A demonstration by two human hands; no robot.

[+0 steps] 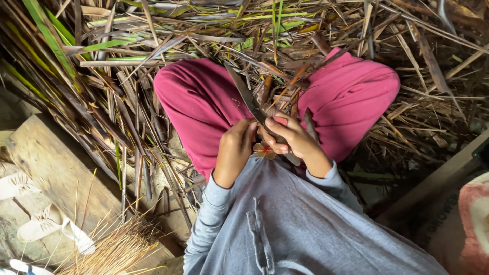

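far left: a couple of pale worn sandals [48, 224] lying on the ground next to a flat weathered wooden plank [56, 163]

bottom left: a loose bundle of thin straw-coloured sticks [114, 252], fanned out just below the plank

all around: a big messy heap of dry brown and green palm leaf strips [117, 102], piled right up against the knees

legs: magenta trousers [204, 102], knees spread apart, grey hooded sweatshirt [290, 229] below

left hand [235, 147]: fingers curled shut, grip closed on the near end of a dry leaf strip, though the strip itself is mostly hidden there

middle: long dark-bladed knife [249, 99], blade pointing up and away between the knees, tilted a bit left

right hand [290, 137]: wrapped tight round the knife handle, touching the left hand

far right: a pinkish woven sack [473, 224] at the frame edge
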